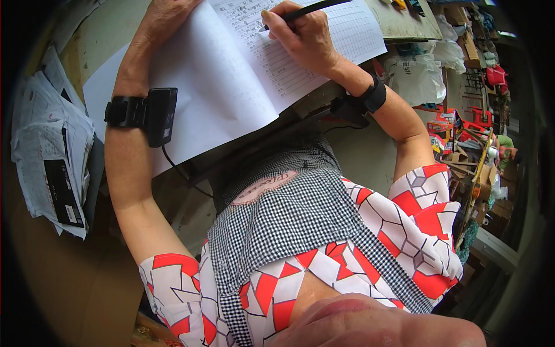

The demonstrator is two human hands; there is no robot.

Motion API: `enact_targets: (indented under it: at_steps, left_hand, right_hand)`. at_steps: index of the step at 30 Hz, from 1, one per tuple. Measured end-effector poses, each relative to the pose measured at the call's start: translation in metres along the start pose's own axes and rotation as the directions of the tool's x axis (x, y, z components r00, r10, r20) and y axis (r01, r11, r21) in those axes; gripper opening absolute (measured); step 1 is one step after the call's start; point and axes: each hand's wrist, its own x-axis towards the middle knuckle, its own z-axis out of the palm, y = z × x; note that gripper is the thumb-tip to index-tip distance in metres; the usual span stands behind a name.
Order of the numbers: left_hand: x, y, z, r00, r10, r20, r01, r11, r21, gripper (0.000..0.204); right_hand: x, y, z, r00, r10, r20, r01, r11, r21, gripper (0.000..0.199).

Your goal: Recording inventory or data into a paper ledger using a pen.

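Note:
A black pen (pixel 322 6) is pinched in my right hand (pixel 303 34), its tip close to the writing on a ruled sheet (pixel 350 43). That sheet carries a table with rows of handwriting in its left columns. To its left, a white page (pixel 202 81) curls up and is turned over, with faint marks showing through. At the top edge, my left hand (pixel 166 16) lies against the upper left part of this page. Its fingers are mostly cut off by the frame, so their grip is hidden.
Stacked papers and plastic-wrapped packets (pixel 52 150) stand at the left. Beyond the pale table (pixel 413 26), a clear plastic bag (pixel 416 78) and shelves with boxes and red items fill the right. A black device with a cable (pixel 162 117) is strapped to my left forearm.

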Motion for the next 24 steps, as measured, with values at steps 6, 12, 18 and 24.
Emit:
enact_targets:
  at_steps: [6,12,18,24]
  left_hand:
    - [-0.005,0.006,0.002,0.999,0.036,-0.007,-0.036,0.999,0.011,0.029]
    - [-0.001,0.000,-0.001,1.000,0.015,-0.005,-0.015,1.000,0.028,0.029]
    - [0.000,0.000,0.000,1.000,0.011,0.001,-0.011,1.000,0.020,0.029]
    - [-0.004,-0.001,-0.002,1.000,0.006,-0.012,-0.006,0.999,0.033,0.029]
  right_hand:
    - [0.000,-0.001,0.001,1.000,-0.005,-0.010,0.005,1.000,-0.010,0.013]
    - [0.002,-0.002,0.001,1.000,0.006,-0.018,-0.006,1.000,-0.026,0.014]
    - [0.000,-0.002,0.000,1.000,-0.017,-0.008,0.017,1.000,-0.021,0.013]
    - [0.001,-0.003,0.002,1.000,-0.002,-0.002,0.002,1.000,-0.021,0.015]
